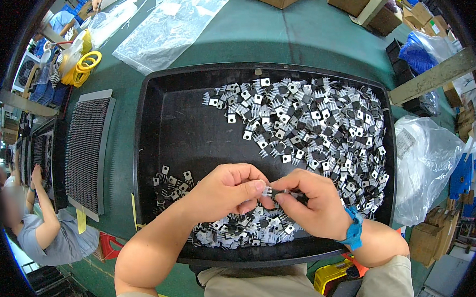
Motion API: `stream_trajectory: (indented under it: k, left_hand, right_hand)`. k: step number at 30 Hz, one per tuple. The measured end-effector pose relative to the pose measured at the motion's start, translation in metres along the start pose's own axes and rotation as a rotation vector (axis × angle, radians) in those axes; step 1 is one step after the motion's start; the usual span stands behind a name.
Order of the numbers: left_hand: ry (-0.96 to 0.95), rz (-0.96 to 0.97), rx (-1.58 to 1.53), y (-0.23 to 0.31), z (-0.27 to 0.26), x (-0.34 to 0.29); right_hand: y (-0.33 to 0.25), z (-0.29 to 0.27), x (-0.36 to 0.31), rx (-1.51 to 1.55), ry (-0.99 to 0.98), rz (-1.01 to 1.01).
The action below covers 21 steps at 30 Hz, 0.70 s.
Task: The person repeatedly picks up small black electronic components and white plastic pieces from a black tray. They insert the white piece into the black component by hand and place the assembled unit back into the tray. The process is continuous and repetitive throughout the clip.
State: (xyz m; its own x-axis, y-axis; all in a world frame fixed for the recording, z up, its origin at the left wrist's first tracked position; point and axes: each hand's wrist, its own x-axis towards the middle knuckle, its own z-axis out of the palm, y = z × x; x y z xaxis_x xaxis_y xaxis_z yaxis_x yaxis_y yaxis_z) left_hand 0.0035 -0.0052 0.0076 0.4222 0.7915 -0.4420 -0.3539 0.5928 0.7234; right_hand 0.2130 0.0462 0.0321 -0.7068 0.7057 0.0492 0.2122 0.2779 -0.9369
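Over the near part of a black tray [203,75], both of my hands meet with fingertips close together. The thumb and forefinger of my left hand [232,188] pinch a small pale piece [266,192]. My right hand [315,203], with a blue band at the wrist, pinches a small dark part with metal, like a transistor, against that piece. Fingers partly hide both. Below my hands lies a pile of transistors with whitish pieces [247,233]. A large heap of loose three-legged transistors [321,113] fills the tray's right side, and a smaller group [170,183] lies at its left.
Left of the tray is a flat board [89,149] packed with dark parts in rows. Clear plastic bags [174,29] lie behind and at right [424,161]. Yellow rings [87,67] lie far left. Another person [55,231] works at left. Metal posts [431,76] stand at right.
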Motion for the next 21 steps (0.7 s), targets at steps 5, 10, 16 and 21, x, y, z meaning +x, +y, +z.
stream_trajectory:
  k: [5, 10, 16, 21]
  left_hand:
    - [0.084, 0.01, 0.095, 0.002, 0.003, 0.0]
    - [0.055, -0.004, 0.119, 0.0, 0.003, 0.001]
    - [0.072, -0.037, 0.149, 0.004, 0.004, 0.0]
    - [0.037, -0.005, 0.188, -0.001, 0.001, 0.003]
  right_hand:
    - [-0.003, 0.002, -0.002, 0.062, 0.031, 0.168]
    - [0.005, 0.0, 0.001, 0.007, -0.057, 0.017]
    - [0.002, -0.001, 0.002, 0.501, -0.035, 0.452]
    - [0.007, 0.0, 0.005, 0.508, -0.179, 0.546]
